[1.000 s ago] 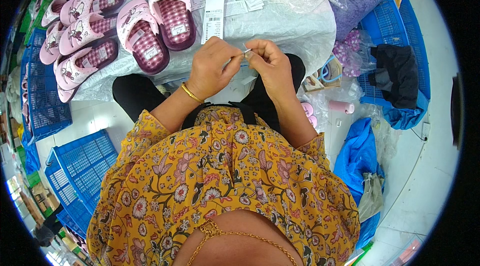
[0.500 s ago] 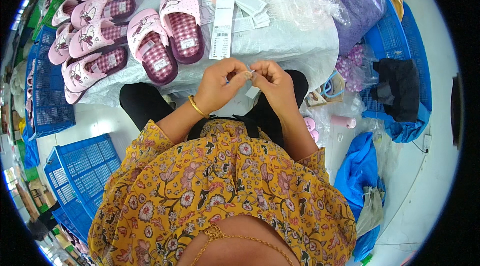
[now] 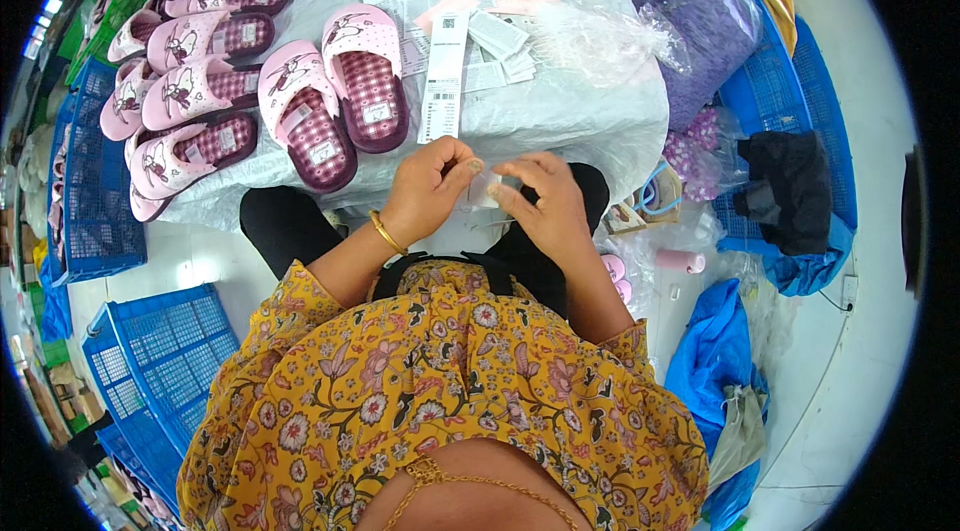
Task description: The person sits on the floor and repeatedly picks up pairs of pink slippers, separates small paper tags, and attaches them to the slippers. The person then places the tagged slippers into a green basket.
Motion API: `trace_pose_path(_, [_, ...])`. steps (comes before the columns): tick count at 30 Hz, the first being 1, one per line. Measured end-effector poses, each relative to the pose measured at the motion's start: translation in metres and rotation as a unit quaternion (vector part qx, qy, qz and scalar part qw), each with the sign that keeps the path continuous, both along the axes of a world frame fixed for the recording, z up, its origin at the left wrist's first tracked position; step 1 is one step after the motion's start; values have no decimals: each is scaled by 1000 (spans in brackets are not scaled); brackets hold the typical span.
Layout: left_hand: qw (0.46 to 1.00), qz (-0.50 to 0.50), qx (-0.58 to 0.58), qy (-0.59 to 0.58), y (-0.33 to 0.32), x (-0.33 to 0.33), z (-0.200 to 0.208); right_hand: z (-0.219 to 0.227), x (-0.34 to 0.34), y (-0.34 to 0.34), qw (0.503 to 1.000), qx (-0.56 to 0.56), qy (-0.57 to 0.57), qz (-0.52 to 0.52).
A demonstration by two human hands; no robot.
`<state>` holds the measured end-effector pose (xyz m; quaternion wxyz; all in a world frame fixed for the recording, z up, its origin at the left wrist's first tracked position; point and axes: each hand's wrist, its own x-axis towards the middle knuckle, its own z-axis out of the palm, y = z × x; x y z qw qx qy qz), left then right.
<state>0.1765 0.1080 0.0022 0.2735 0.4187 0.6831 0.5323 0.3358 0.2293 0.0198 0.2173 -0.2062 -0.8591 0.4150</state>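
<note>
Risk: the small pale piece (image 3: 483,188) could drop if your left pinch slackens, being slight and perhaps slick. It lies in the gap between your hands, just short of the counter (image 3: 610,96). Left hand (image 3: 430,191): thumb and forefinger pinched together, apparently on it. Right hand (image 3: 545,199): fingers bent beside it; can't tell whether they grip. Pink slippers (image 3: 308,121) ahead-left of both hands; long paper tag (image 3: 441,81) ahead of the left.
</note>
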Motion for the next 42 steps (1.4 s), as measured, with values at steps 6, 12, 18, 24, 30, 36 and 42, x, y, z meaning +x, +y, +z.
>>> trace_pose_path(6, [998,-29,-3,48,10,2,22,0,-11,-4,986,-146,68,-29])
trace_pose_path(12, [971,-14,17,240,47,-26,30,-16,-8,5,971,-205,84,-93])
trace_pose_path(18, [848,-26,-107,518,93,-69,23,-18,-5,8,962,-231,97,-106])
trace_pose_path(24, [819,-81,-100,560,101,-74,21,-28,3,12,957,-234,112,-128])
trace_pose_path(30, [802,-84,-9,592,95,-66,15,-25,0,15,951,-227,141,-158])
trace_pose_path(36, [811,-62,125,569,92,-61,20,-26,-11,29,932,-244,173,-203])
trace_pose_path(42, [827,-89,177,526,88,-52,16,-31,-34,42,919,-291,185,-190])
